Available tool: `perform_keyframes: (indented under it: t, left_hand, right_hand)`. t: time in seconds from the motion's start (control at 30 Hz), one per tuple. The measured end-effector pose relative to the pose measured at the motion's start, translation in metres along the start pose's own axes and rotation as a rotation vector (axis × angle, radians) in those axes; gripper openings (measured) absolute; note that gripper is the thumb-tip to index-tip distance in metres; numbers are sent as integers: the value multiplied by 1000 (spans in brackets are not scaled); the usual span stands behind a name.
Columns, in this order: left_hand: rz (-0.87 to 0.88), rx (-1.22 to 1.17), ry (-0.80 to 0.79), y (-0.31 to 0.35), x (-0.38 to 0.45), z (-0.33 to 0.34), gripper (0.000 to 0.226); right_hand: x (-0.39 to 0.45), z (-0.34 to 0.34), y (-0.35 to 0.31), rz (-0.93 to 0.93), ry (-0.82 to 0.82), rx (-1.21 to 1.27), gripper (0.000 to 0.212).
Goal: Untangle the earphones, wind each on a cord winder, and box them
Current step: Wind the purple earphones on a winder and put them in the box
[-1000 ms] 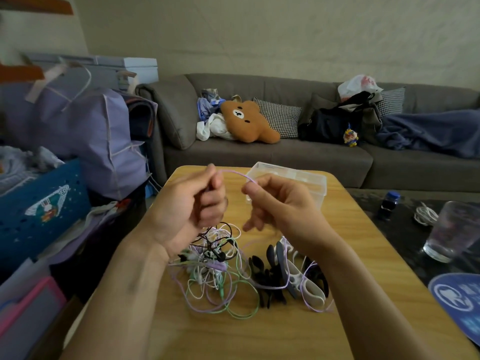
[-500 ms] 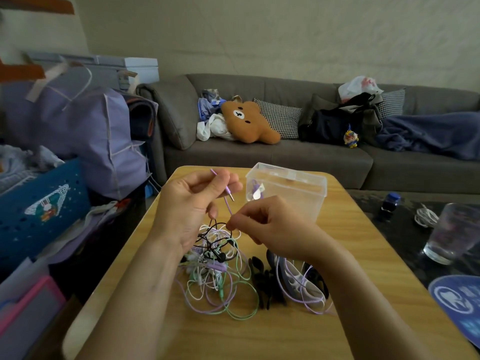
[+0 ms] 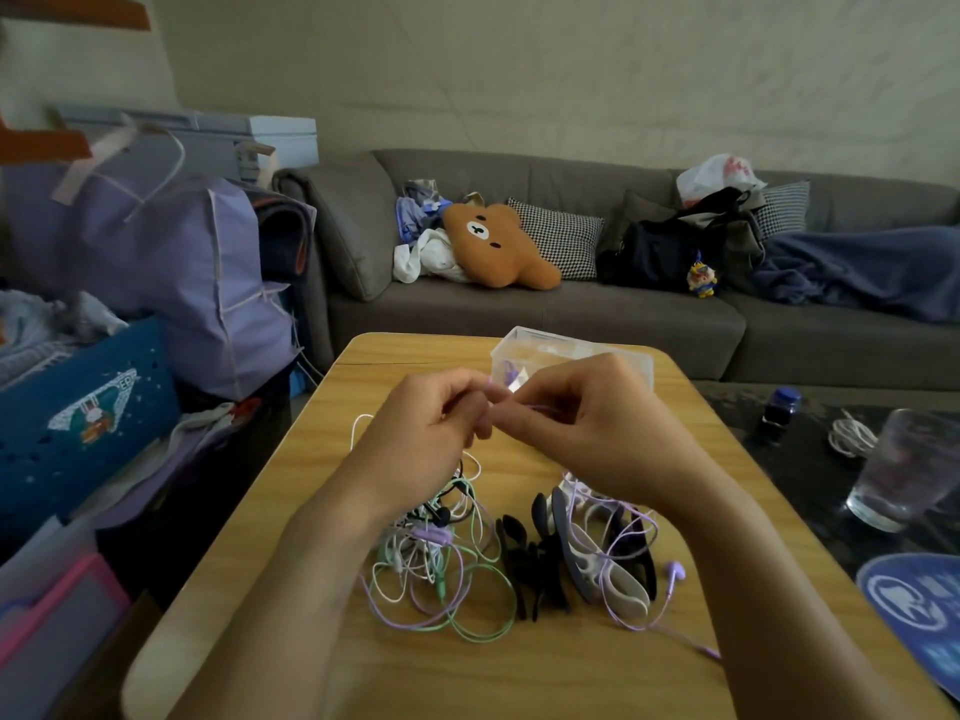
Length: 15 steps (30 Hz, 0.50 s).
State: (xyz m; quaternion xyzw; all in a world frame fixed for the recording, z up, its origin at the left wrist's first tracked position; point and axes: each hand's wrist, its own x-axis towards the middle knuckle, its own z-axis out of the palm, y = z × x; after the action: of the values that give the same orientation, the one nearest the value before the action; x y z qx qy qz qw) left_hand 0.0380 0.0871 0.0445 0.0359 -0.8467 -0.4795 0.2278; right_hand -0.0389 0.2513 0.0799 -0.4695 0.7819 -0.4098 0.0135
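Observation:
A tangle of earphone cords, purple, green, white and black, lies on the wooden table below my hands. My left hand and my right hand meet above it, each pinching the thin purple cord between the fingertips. More of that purple cord trails down over the black and white cord winders to a purple earbud. A clear plastic box stands behind my hands with something purple inside.
A glass of water, a small dark bottle and a coiled white cable sit on the dark table to the right. A blue round mat lies at the right edge. The sofa is behind; bags and a blue crate crowd the left.
My hands have come close together, fingertips almost touching, and dropped a little. A purple earbud and more purple cord now lie on the table at the right of the winders.

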Motion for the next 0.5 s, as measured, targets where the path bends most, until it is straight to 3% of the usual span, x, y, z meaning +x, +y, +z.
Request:
perform_keyframes:
  t: [0.17, 0.4, 0.5]
  left_hand:
    - [-126, -214, -239, 13, -4, 1, 30]
    - [-161, -410, -372, 14, -3, -6, 33]
    - [-148, -618, -306, 5, -2, -9, 31]
  right_hand:
    - [-3, -8, 4, -31, 124, 99, 14]
    - [-2, -8, 11, -50, 231, 105, 19]
    - [0, -10, 12, -10, 261, 83, 20]
